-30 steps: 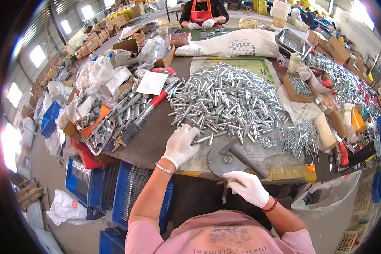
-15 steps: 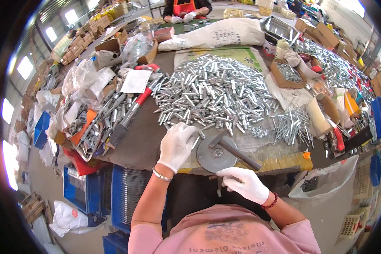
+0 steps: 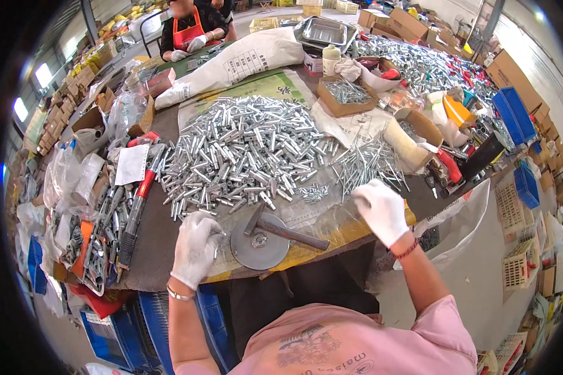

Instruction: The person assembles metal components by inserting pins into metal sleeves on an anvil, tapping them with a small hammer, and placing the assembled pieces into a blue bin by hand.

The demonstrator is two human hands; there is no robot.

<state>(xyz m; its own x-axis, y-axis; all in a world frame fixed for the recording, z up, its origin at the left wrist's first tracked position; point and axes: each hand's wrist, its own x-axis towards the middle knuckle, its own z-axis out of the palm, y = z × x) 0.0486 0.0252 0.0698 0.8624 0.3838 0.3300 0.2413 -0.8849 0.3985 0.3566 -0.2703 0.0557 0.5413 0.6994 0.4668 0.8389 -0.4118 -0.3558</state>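
Head view, worker at counter (image 3: 169, 237) w/ dark matte top. Left hand (image 3: 195, 249), white knit glove, grip narrow, pinched on a small metal part at the near edge of the heap of short shiny cylindrical sleeves (image 3: 244, 153), beside the round flat grey steel disc (image 3: 260, 242). Hammer (image 3: 281, 229), steel head, dark handle, lies across the disc. Right hand (image 3: 381, 209), gloved, fingers curled over the bundle of thin long pins (image 3: 366, 164); whether it holds any: cannot tell. Containers: shallow cardboard box (image 3: 346, 95) w/ small bright pins; cardboard tube box (image 3: 410, 136), contents unclear; steel tray (image 3: 322, 30), stacked; white printed sack (image 3: 244, 59), full, soft. Far side: another person's gloved hands (image 3: 191, 47)
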